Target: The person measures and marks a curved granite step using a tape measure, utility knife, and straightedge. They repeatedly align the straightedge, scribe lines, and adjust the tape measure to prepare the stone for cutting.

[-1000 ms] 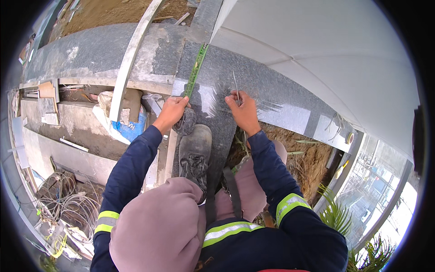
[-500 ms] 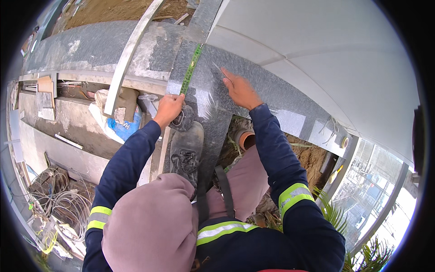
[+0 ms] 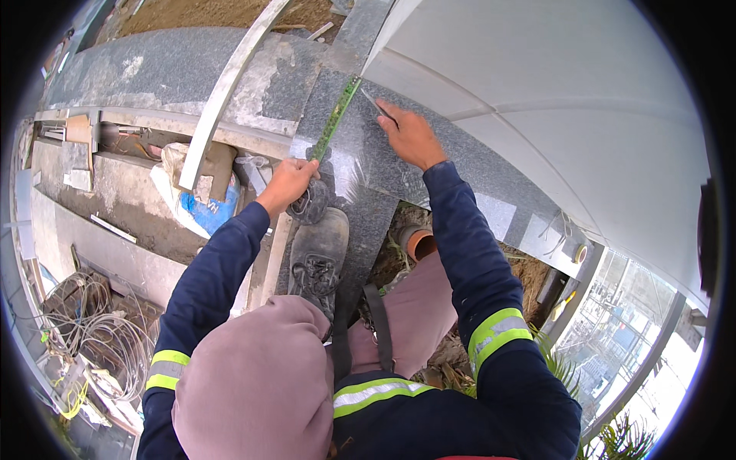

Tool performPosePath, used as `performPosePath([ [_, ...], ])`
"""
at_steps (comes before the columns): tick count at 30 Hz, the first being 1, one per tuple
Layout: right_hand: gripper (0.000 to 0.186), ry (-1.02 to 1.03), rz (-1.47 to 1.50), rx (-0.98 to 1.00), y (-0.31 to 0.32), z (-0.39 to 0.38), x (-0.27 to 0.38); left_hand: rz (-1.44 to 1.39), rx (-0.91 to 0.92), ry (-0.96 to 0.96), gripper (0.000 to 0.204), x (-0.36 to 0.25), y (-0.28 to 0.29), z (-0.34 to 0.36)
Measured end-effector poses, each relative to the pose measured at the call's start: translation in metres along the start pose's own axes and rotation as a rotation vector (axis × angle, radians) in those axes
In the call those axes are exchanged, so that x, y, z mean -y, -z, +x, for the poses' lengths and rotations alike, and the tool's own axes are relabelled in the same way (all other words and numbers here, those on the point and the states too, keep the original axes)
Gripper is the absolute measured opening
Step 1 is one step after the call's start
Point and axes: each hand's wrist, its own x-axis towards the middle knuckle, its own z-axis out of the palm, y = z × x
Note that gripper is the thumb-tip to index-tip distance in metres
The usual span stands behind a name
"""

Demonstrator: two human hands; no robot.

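Note:
A green measuring tape [image 3: 335, 119] stretches across the grey stone slab [image 3: 366, 153], from the edge of the white panel down to my left hand [image 3: 288, 184]. That hand is closed on its near end, and any case is hidden. My right hand [image 3: 412, 138] grips a thin pointed pencil-like tool [image 3: 378, 106]. Its pale tip is close to the far end of the tape, where the slab meets the panel; whether it touches the stone I cannot tell. My dark work shoes [image 3: 318, 245] rest just below my left hand.
A large white panel [image 3: 537, 84] rises along the slab's right side. A long pale bar [image 3: 230, 88] slants over the ledge at left, above a blue and white sack [image 3: 201, 207]. Beside my leg, an orange pipe [image 3: 421, 244] opens in a dirt gap. Tangled cables [image 3: 107, 337] lie lower left.
My right hand has brought the pointed tool up and left, close to the far end of the tape. My left hand keeps its hold on the tape. The view has shifted slightly.

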Motion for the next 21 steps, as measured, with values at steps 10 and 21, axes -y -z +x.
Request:
performPosePath([
  [10, 0.043, -0.056, 0.076, -0.013, 0.002, -0.008, -0.003, -0.429, 0.237, 0.272, 0.038, -0.021, -0.002, -0.007],
  [21, 0.043, -0.066, 0.060, -0.051, -0.010, -0.023, -0.020, -0.449, 0.198, 0.310, 0.042, -0.007, -0.024, 0.010],
])
